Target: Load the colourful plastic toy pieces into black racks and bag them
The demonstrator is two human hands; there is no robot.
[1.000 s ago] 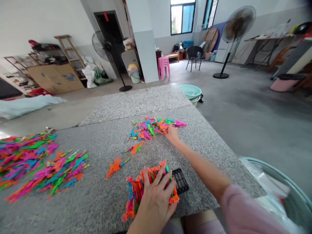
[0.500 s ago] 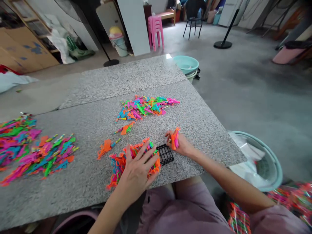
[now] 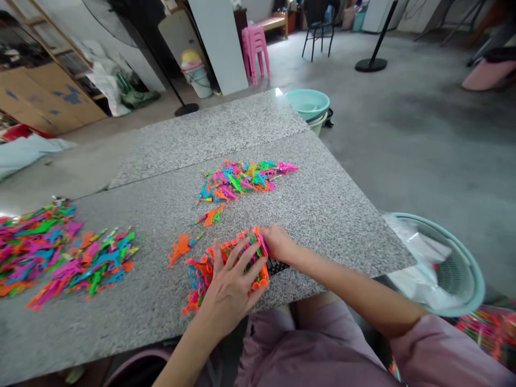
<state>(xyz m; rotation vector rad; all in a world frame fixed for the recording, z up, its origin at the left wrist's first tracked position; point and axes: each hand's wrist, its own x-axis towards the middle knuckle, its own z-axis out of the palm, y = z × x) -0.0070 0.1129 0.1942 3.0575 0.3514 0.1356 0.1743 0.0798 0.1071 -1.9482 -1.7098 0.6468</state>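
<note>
My left hand [image 3: 229, 287] lies with its fingers spread over a tightly packed row of small plastic toy guns [image 3: 197, 274], orange, pink, blue and green. At the right end of that row, my right hand [image 3: 280, 244] is closed on a pink toy gun [image 3: 263, 242], pressed up against the others. Part of a black grid rack [image 3: 278, 265] shows under my right hand; the rest is covered. Two loose toy guns lie just beyond the row: an orange one [image 3: 181, 247] with a blue tip and another orange one [image 3: 212, 216] over some green.
A heap of toy guns [image 3: 244, 180] lies farther back on the speckled stone table [image 3: 322, 188], and bigger heaps [image 3: 92, 263] lie at left. A basket with plastic bags [image 3: 463, 269] stands beyond the right edge. Turquoise basins [image 3: 307, 102] stand by the far corner.
My right hand has moved left with the toy gun to the end of the row, covering most of the black rack. My left hand stays on the row. The view has shifted slightly.
</note>
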